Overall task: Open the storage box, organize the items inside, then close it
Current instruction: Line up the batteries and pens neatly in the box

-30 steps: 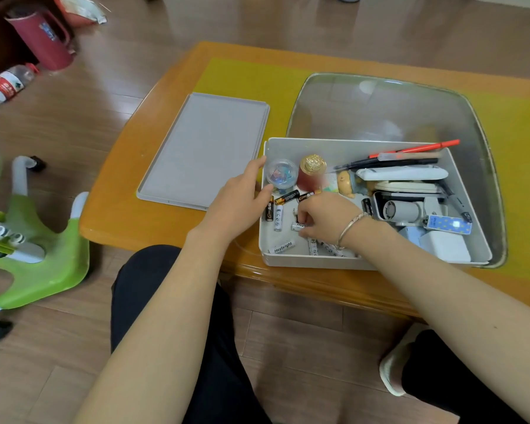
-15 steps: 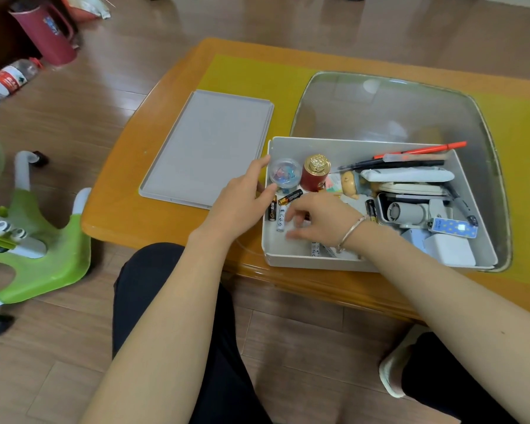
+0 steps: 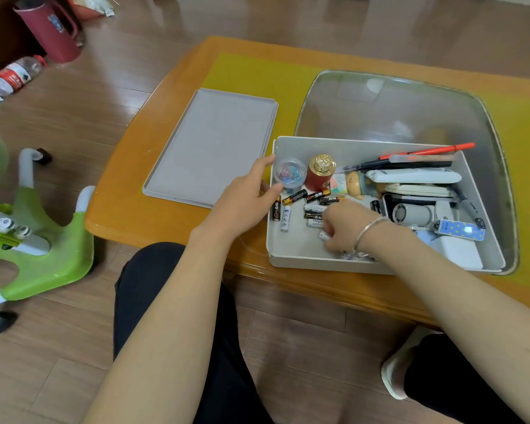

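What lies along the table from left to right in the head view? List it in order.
Flat grey rectangular lid → left hand resting on the open grey storage box → clear round container of coloured clips → red jar with gold cap → blue dotted card.

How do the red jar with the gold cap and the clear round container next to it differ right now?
The red jar is opaque, so its contents are hidden; the clear round container shows coloured clips inside. The jar is a cylinder with an ornate gold cap, while the container is dome-like and plain. The left hand has fingertips near the container, not the jar. Both stand upright in the storage box, side by side at its far left.
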